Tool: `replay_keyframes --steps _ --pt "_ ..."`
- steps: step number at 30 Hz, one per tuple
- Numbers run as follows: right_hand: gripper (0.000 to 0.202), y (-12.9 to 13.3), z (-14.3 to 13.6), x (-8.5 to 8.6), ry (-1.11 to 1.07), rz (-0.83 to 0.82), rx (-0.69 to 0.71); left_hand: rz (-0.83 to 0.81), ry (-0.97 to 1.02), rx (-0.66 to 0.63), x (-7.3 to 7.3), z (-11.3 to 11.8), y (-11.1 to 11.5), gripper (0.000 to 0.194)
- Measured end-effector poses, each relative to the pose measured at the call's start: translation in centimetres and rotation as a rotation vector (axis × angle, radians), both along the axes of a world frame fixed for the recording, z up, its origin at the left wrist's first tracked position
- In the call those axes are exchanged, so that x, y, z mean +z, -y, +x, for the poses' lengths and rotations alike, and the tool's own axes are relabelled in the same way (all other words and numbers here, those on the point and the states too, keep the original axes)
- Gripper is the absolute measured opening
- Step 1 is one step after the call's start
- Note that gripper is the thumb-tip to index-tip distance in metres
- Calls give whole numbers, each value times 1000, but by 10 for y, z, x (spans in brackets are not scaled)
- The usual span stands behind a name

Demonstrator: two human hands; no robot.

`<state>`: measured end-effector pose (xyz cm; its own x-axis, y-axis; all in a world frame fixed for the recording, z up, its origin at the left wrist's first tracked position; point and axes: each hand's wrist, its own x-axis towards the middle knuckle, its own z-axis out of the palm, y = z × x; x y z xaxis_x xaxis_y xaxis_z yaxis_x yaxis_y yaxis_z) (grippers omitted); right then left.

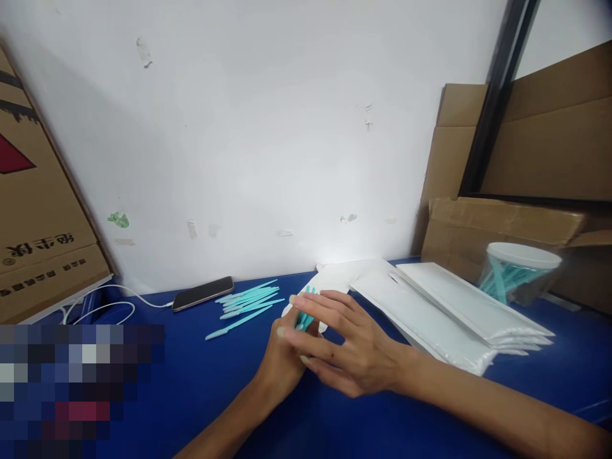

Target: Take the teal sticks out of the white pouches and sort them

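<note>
Clasping slim, seemingly plastic teal sticks point(305, 320) in curled left hand point(281, 354), right hand point(354, 347) arched, loosely open.

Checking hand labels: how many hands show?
2: left hand, partly covered; right hand, in front of it, both around teal sticks. The pixelated corner could hide more.

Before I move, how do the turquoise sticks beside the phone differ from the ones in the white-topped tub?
The loose sticks lie flat on the blue table, near the phone; the tub sticks are enclosed in the clear tub. The loose sticks point roughly one way, while the tub sticks lean at mixed angles. Both sets share a similar turquoise colour.
</note>
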<state>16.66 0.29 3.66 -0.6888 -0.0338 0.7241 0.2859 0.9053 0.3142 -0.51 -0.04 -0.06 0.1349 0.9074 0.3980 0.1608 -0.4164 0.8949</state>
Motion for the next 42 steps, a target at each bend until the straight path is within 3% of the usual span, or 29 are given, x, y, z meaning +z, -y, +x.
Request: replay_keyframes --steps 6,10,13,16,19,21,25,35,39,42 --pt "60 1 1 5 -64 -66 -41 2 -174 25 4 1 1 24" --pt "45 3 0 5 -23 -134 -53 23 -192 54 9 0 1 30" --pt "46 0 -1 2 24 -152 -62 42 -166 37 10 -1 3 31" --pt "57 -3 0 -1 -87 -127 -10 60 -95 49 12 0 3 24" --pt "65 0 1 0 -170 -171 -7 3 73 113 19 0 -1 33" --pt "66 4 0 0 -155 -281 -58 -56 212 113 24 -2 -5 41" --pt "63 12 -6 -7 -61 -665 -191 -154 414 49 30 -10 -14 49" --pt "64 8 -12 -15 37 -937 -155 -30 92 -28 19 -5 -8 34" --pt "78 7 -13 -16 44 -1056 -130 -87 136 0 22 -7 -6 42" --pt "80 7 -17 -19 -13 -1254 -48 -171 272 -21 31 -9 -3 44"
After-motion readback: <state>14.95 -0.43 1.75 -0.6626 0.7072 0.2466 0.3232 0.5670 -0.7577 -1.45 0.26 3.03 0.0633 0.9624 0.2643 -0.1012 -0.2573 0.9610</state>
